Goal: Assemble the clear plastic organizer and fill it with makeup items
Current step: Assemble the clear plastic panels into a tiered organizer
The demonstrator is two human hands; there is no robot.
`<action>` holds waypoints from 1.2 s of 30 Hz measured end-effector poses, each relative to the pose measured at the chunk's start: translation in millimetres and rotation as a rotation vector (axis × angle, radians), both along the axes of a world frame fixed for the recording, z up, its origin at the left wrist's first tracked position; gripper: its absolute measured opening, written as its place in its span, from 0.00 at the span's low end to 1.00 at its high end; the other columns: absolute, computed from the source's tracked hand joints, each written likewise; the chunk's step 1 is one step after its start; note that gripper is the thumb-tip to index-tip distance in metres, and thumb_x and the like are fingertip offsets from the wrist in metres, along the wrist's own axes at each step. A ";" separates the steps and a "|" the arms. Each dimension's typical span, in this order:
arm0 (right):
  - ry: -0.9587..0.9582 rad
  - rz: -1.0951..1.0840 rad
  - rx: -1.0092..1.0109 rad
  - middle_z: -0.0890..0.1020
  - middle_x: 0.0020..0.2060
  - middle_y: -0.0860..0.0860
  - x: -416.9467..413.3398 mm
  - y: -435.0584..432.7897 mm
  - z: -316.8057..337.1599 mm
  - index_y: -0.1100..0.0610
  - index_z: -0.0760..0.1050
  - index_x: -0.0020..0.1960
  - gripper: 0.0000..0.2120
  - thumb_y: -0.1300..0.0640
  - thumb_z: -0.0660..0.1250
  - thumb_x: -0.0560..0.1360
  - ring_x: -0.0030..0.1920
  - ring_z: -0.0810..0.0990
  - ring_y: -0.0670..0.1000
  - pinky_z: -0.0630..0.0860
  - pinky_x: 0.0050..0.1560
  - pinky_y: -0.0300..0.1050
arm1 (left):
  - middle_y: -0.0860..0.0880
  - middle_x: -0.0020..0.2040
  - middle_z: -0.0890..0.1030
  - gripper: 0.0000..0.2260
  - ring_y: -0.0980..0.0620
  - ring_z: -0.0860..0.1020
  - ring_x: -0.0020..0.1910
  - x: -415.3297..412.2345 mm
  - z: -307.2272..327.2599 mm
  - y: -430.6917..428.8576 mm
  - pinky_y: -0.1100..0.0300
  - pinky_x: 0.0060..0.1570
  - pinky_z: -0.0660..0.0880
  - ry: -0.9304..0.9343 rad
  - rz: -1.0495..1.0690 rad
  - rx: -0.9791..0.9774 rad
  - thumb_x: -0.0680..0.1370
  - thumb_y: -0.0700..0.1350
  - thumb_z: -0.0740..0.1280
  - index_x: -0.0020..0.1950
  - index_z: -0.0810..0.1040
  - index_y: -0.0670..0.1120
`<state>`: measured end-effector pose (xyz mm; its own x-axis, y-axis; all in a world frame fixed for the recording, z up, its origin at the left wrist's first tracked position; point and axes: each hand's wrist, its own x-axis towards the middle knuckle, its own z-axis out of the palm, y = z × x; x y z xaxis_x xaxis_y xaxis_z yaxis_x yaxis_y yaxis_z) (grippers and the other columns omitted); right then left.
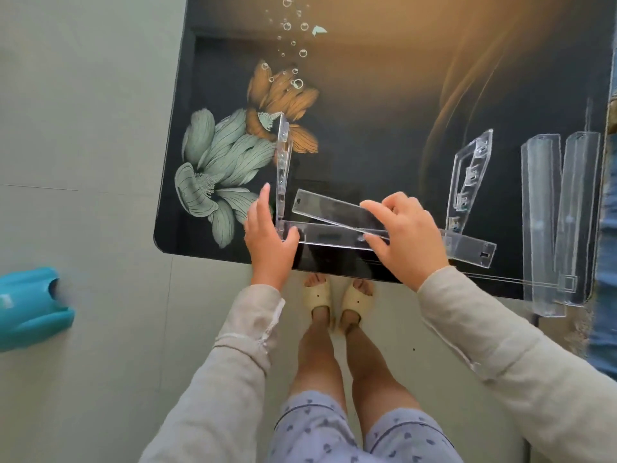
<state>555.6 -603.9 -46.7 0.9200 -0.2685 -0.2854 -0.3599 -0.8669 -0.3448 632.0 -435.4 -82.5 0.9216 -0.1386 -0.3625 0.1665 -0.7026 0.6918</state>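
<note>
- Two hands worked at the lower middle of the frame, over the near edge of the bench (367, 145).
- The left hand (270, 235) gripped the lower corner of the upright left panel (283, 168), thumb in front and fingers behind it.
- The right hand (409, 235) pinched the right end of a clear strip (334, 211) between thumb and fingers.
- The strip's long axis ran across the frame from left to right, its left end tipped a little toward the top of the frame.
- That free left end lay just beside the left panel's slotted edge; whether it touched could not be told.
- The strip thus lay between the hands, carried by the right and aimed at the panel that the left steadied. The left hand was the nearer to the joint.
- Just below it a base strip (327, 235) lay flat, running from the left panel's foot, under the right hand, toward the right panel (470, 175), which stood at centre right.
- The coming move seemed to turn on lining the strip's left end up with a slot in the left panel, and its tilt would probably need levelling first.
- Two spare pieces (541, 212) lay at the right edge, well apart from both hands.
- No makeup showed, so filling looked far off.
</note>
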 end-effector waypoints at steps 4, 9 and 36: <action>0.051 0.047 0.000 0.75 0.54 0.55 19.7 3.5 -11.5 0.51 0.70 0.66 0.22 0.53 0.67 0.73 0.53 0.73 0.57 0.71 0.53 0.50 | 0.45 0.65 0.70 0.27 0.54 0.69 0.58 9.0 -5.6 1.6 0.64 0.58 0.68 0.192 0.073 -0.188 0.74 0.31 0.60 0.71 0.61 0.47; 0.077 0.075 -0.001 0.75 0.55 0.54 27.6 6.5 -15.8 0.50 0.69 0.67 0.21 0.52 0.66 0.74 0.54 0.73 0.55 0.71 0.53 0.48 | 0.48 0.61 0.72 0.27 0.55 0.72 0.56 8.9 -5.8 -2.4 0.66 0.56 0.71 0.211 0.128 -0.245 0.73 0.28 0.57 0.70 0.64 0.48; 0.071 0.040 -0.039 0.75 0.55 0.54 26.2 16.0 -44.0 0.49 0.68 0.66 0.21 0.53 0.66 0.75 0.56 0.72 0.55 0.70 0.56 0.49 | 0.39 0.58 0.74 0.14 0.44 0.72 0.57 19.5 -26.4 -20.5 0.56 0.49 0.70 -0.040 0.053 0.173 0.80 0.38 0.54 0.66 0.67 0.41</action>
<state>581.8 -587.8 -90.7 0.9081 -0.2437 -0.3406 -0.3467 -0.8936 -0.2851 651.6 -455.9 -109.0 0.9402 -0.0285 -0.3395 0.1809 -0.8027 0.5683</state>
